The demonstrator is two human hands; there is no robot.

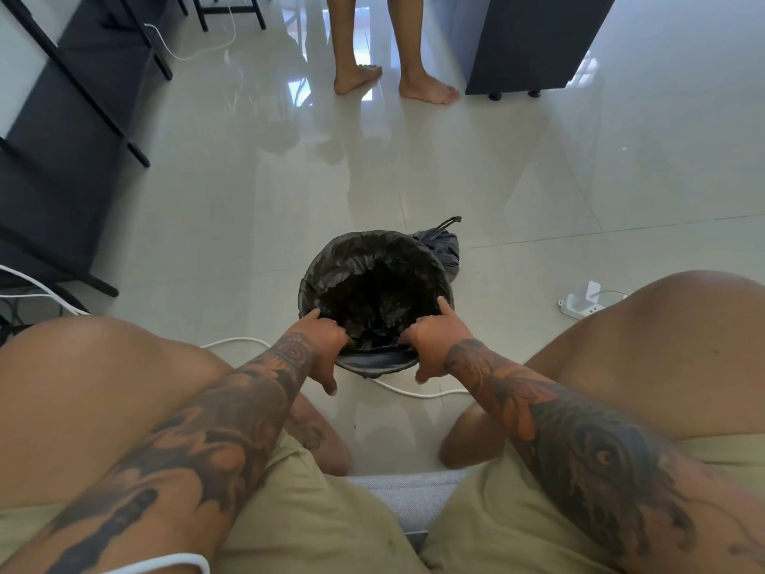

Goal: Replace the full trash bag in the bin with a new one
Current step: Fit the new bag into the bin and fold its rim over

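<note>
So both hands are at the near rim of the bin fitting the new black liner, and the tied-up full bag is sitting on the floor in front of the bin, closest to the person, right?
Not quite. The tied full bag sits on the floor behind the bin, on the far side from the person. The rest holds: the head view shows the left hand and the right hand at the near rim, on the new black liner.

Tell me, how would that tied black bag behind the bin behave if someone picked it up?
The tied bag would probably sag and crumple, since its thin plastic looks wrinkled. Its knotted top suggests the contents should stay in. It looks small and partly hidden, so weight is uncertain.
</note>
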